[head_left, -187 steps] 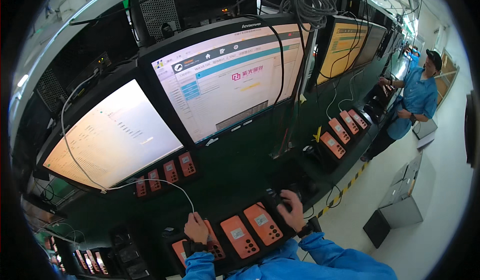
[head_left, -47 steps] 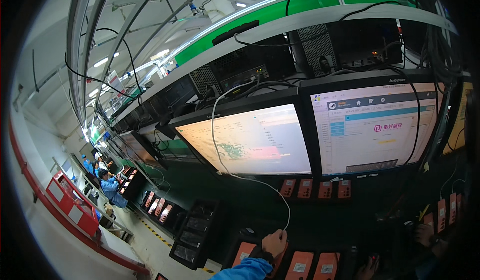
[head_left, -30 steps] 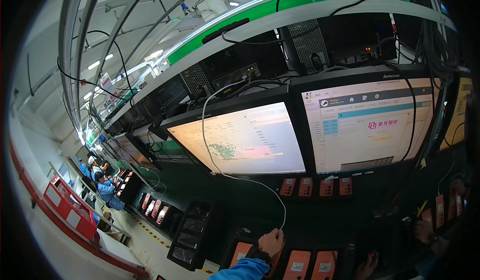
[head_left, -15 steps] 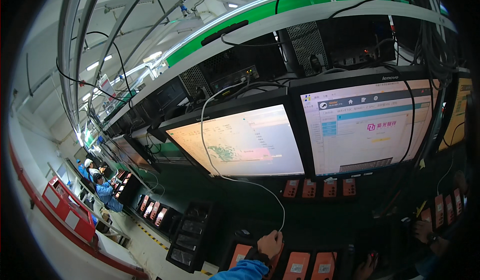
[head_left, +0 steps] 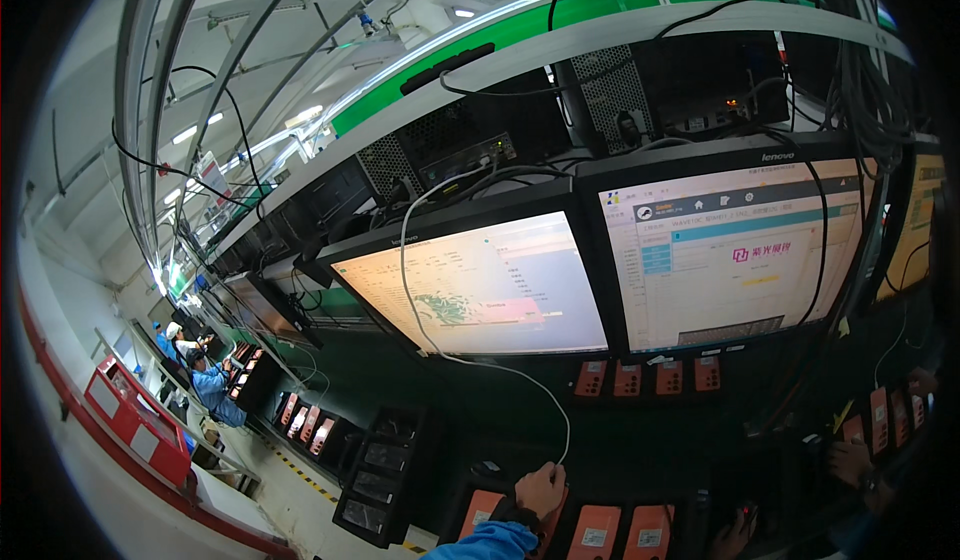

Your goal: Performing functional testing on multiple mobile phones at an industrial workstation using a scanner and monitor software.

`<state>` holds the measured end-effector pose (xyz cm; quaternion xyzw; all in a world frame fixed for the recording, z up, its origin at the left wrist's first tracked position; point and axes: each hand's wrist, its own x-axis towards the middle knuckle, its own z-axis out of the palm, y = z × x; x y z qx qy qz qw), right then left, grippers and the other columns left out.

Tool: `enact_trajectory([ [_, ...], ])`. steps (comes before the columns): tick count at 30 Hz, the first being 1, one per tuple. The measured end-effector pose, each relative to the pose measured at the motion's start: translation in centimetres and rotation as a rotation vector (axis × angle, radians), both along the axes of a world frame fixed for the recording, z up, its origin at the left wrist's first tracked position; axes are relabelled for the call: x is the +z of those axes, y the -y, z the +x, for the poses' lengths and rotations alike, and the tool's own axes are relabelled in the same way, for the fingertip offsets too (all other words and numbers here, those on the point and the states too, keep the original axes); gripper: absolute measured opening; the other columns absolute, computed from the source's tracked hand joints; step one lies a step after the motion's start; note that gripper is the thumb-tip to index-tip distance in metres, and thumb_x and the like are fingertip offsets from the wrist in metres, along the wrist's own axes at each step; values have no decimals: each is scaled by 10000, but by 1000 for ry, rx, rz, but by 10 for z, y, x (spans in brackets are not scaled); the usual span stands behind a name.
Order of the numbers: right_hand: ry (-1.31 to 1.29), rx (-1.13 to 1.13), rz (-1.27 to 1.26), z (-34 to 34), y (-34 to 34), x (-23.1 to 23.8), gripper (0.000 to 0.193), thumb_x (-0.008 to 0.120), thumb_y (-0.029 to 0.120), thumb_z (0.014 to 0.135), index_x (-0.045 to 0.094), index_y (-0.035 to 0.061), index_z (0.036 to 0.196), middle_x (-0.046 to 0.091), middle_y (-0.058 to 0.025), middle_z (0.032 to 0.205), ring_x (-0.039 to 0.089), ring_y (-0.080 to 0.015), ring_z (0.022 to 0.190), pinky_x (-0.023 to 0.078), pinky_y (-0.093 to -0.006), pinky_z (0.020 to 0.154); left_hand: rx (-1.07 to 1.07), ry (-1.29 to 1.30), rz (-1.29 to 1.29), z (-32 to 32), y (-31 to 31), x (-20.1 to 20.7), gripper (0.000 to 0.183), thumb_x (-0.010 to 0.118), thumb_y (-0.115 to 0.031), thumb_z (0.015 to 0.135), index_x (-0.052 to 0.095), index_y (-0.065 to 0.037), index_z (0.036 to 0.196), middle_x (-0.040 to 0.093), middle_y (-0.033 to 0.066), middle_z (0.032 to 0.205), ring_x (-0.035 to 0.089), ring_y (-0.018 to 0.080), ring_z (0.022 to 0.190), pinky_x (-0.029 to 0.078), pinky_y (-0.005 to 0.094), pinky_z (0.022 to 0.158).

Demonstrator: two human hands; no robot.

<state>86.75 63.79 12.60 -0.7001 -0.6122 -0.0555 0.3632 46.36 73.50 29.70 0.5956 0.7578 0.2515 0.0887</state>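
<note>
My left hand (head_left: 541, 489), in a blue sleeve, is closed at the lower end of a thin white cable (head_left: 436, 350) that drops from the shelf across the left monitor (head_left: 480, 285). The hand rests over an orange flat device (head_left: 479, 511) on the dark green bench. Two more orange devices (head_left: 598, 533) lie to its right. My right hand (head_left: 736, 536) shows dimly at the bottom edge, and its fingers are too dark to read.
A second monitor (head_left: 730, 252) glows to the right, with small orange devices (head_left: 626, 379) beneath it. A black tray stack (head_left: 385, 470) stands at the lower left. Another person's hand (head_left: 850, 460) works at the right. Seated workers (head_left: 210, 385) and a red cart (head_left: 135, 422) are at the far left.
Six seconds ago both hands held orange devices with the view facing right; the view has since swung left and up. Over the last second my left hand stays at the cable end.
</note>
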Motion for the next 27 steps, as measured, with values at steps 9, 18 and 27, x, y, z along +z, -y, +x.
enact_trajectory([
  [9, 4, -18, -26, -1, 0, 6, 380, 550, 66, 843, 535, 48, 1223, 524, -222, 1301, 503, -401, 1196, 418, -456, 1017, -10, -5, 43, 0, 1, -2, 285, 502, -337, 938, 574, -101, 795, 630, 195, 650, 622, 425, 629, 496, 533, 574],
  [18, 30, -35, -53, -1, 1, 8, 378, 550, 66, 842, 541, 53, 1221, 532, -225, 1291, 502, -401, 1197, 417, -455, 1017, -13, -2, 53, -1, 0, -5, 281, 505, -336, 936, 574, -103, 795, 628, 188, 645, 614, 423, 611, 486, 531, 555],
  [27, -95, -37, -45, 3, -2, -8, 409, 546, 75, 849, 516, 47, 1256, 522, -229, 1301, 478, -402, 1223, 402, -460, 1033, 15, 1, -31, 1, 0, 4, 291, 493, -347, 937, 582, -101, 808, 641, 193, 679, 622, 429, 654, 491, 534, 611],
])
